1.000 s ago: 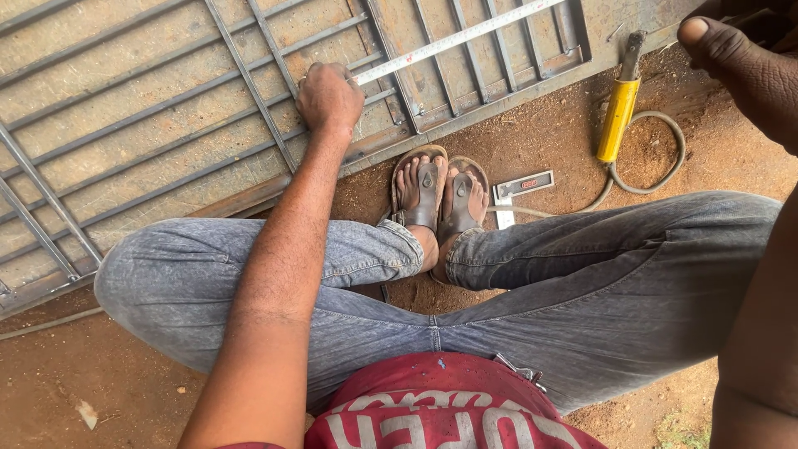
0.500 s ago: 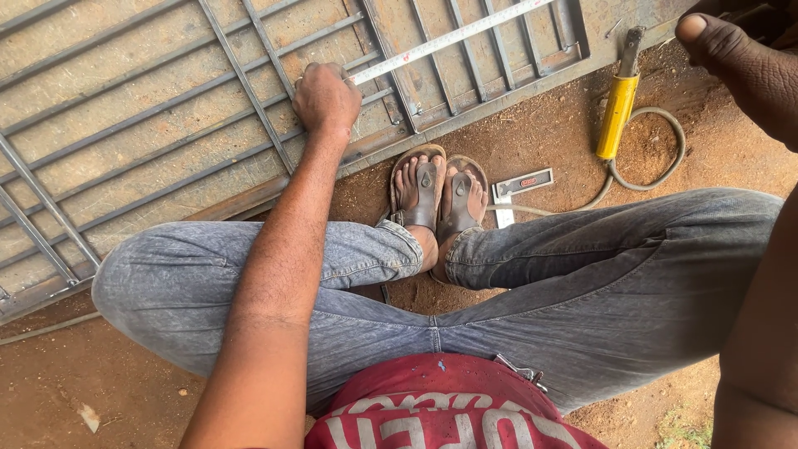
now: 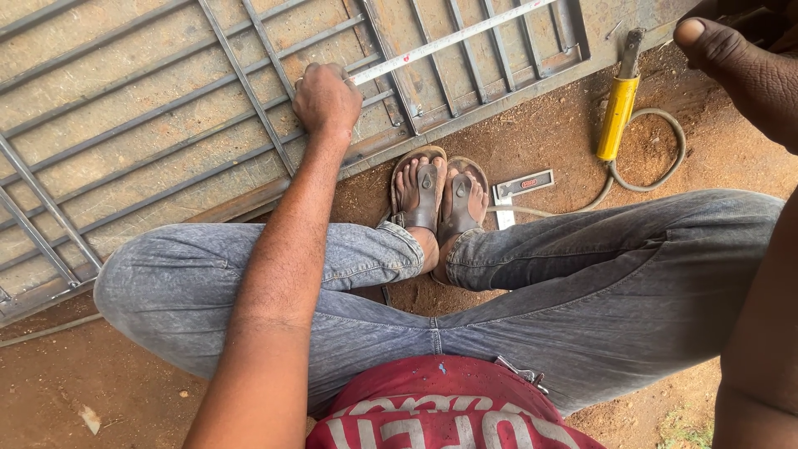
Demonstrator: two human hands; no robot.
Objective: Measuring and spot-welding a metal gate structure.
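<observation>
While the person sits on the dirt with knees spread and sandalled feet [image 3: 439,199] together, the left hand [image 3: 326,98] rests on the metal grille [image 3: 166,125] at the far side, its fingers curled shut over the near end of a steel ruler [image 3: 453,37] lying across the bars. At the far right, the right hand [image 3: 740,71] shows only a thumb and part of the palm, so its fingers cannot be judged, and it hovers just right of a yellow-handled tool [image 3: 619,112] lying on the ground, with a small square [image 3: 519,189] near the feet

Yellow-handled tool [image 3: 618,116], small square [image 3: 520,188]
</observation>
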